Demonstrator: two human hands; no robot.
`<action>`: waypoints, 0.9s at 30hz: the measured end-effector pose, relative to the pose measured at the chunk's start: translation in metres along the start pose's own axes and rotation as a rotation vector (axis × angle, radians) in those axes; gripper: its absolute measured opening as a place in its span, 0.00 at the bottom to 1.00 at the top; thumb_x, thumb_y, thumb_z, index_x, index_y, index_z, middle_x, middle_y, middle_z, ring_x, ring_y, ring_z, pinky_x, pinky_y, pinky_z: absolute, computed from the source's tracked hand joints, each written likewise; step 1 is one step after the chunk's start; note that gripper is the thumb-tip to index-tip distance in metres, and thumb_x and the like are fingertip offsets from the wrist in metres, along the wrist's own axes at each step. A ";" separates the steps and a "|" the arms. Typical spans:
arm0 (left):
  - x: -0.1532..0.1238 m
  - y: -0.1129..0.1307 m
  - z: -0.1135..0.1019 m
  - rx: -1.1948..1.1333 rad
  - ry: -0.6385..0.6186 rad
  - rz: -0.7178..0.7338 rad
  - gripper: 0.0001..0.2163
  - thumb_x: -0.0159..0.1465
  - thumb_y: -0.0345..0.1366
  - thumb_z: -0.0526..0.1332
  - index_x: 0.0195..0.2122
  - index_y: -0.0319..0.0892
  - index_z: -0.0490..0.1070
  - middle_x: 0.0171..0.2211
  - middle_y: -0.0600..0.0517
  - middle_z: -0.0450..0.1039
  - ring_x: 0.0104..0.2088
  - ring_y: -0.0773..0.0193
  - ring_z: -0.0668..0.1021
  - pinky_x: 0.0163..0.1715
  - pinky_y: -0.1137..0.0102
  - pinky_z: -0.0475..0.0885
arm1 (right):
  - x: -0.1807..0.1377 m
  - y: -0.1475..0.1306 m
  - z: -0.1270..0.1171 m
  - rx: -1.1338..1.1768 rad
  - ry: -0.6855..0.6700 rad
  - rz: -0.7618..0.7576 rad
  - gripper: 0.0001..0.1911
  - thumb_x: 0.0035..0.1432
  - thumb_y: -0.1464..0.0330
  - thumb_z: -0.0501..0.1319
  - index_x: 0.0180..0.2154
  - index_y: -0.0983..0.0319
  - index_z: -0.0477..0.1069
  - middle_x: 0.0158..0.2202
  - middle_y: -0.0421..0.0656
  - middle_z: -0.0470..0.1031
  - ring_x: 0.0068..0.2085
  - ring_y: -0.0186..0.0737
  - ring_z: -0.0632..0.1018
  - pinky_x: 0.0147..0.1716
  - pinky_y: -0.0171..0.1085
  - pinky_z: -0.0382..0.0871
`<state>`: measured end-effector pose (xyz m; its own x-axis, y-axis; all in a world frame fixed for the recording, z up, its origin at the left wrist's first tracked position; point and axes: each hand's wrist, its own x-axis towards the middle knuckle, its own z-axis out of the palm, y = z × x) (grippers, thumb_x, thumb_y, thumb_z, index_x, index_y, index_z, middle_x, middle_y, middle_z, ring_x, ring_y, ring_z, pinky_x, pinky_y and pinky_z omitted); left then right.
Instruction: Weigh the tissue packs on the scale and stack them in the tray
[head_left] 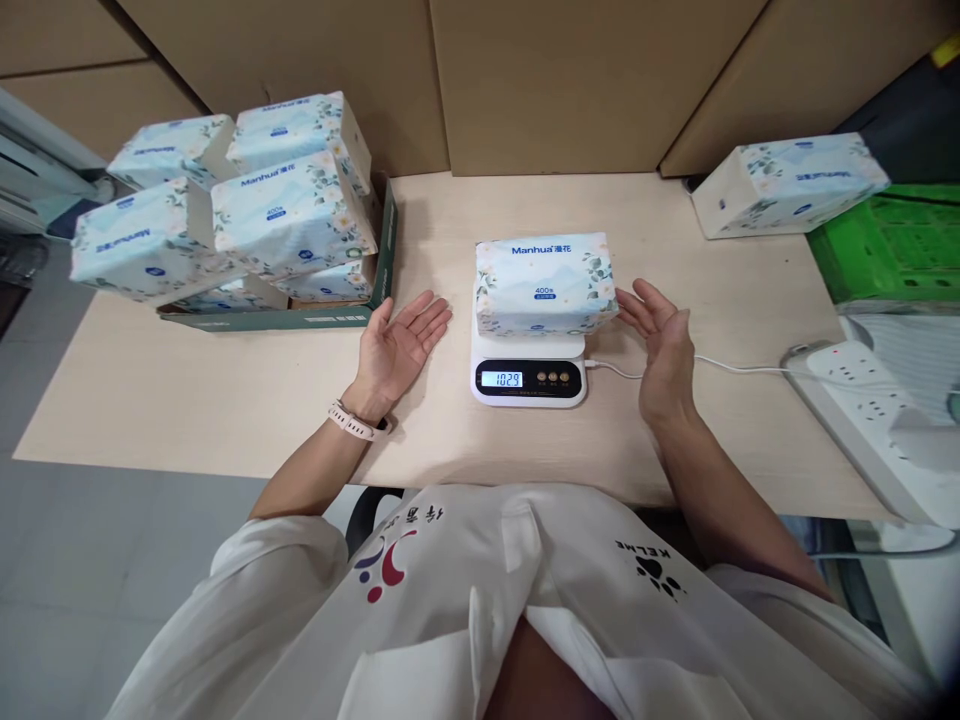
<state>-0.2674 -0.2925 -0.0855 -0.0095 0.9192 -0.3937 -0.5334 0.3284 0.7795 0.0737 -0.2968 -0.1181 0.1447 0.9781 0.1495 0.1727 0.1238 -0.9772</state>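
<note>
A pack of tissues [546,285] in pale blue floral wrap rests on a white digital scale [487,396], whose lit display appears to read 102.9. My left hand [397,352] lies palm up on the table to the left of the scale, fingers stretched out and holding nothing. On the other side, my right hand [663,355] is held open with its fingertips at the pack's right end; whether they touch it I cannot tell. Several more tissue packs [289,215] are piled in a dark green carton [300,319] at the left.
Another tissue pack [795,188] lies at the far right beside a green crate [892,245]. A white power strip [870,400] sits at the right edge, and a white cable [742,369] runs from the scale towards it. Brown cardboard panels [555,90] stand along the back.
</note>
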 end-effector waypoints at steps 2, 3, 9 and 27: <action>0.000 0.000 0.000 0.003 0.000 0.001 0.27 0.75 0.56 0.56 0.58 0.39 0.82 0.68 0.39 0.79 0.74 0.49 0.77 0.79 0.59 0.67 | 0.001 0.000 0.001 0.001 -0.007 0.007 0.47 0.70 0.30 0.43 0.71 0.50 0.72 0.70 0.50 0.78 0.76 0.62 0.73 0.77 0.70 0.65; 0.000 0.000 0.000 0.008 -0.001 0.002 0.28 0.75 0.56 0.56 0.59 0.39 0.81 0.68 0.39 0.79 0.74 0.49 0.76 0.79 0.58 0.67 | 0.001 0.000 0.001 0.004 -0.009 0.012 0.47 0.70 0.30 0.43 0.71 0.50 0.72 0.71 0.50 0.78 0.76 0.62 0.73 0.77 0.70 0.64; -0.001 -0.002 -0.001 0.024 -0.022 0.015 0.29 0.75 0.57 0.56 0.61 0.39 0.80 0.70 0.39 0.77 0.76 0.49 0.75 0.79 0.59 0.66 | 0.001 -0.001 0.002 -0.001 -0.015 0.025 0.48 0.69 0.29 0.44 0.72 0.50 0.72 0.71 0.50 0.78 0.75 0.63 0.75 0.78 0.71 0.63; -0.010 -0.008 0.009 0.100 -0.133 0.070 0.35 0.77 0.64 0.46 0.75 0.50 0.70 0.80 0.50 0.65 0.83 0.57 0.61 0.84 0.60 0.53 | -0.005 0.001 -0.006 -0.180 -0.254 0.005 0.47 0.70 0.28 0.41 0.79 0.38 0.57 0.84 0.33 0.55 0.86 0.56 0.52 0.85 0.68 0.38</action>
<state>-0.2558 -0.3028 -0.0832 0.0713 0.9591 -0.2741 -0.4488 0.2763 0.8499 0.0790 -0.3024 -0.1185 -0.0982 0.9919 0.0802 0.3459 0.1096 -0.9318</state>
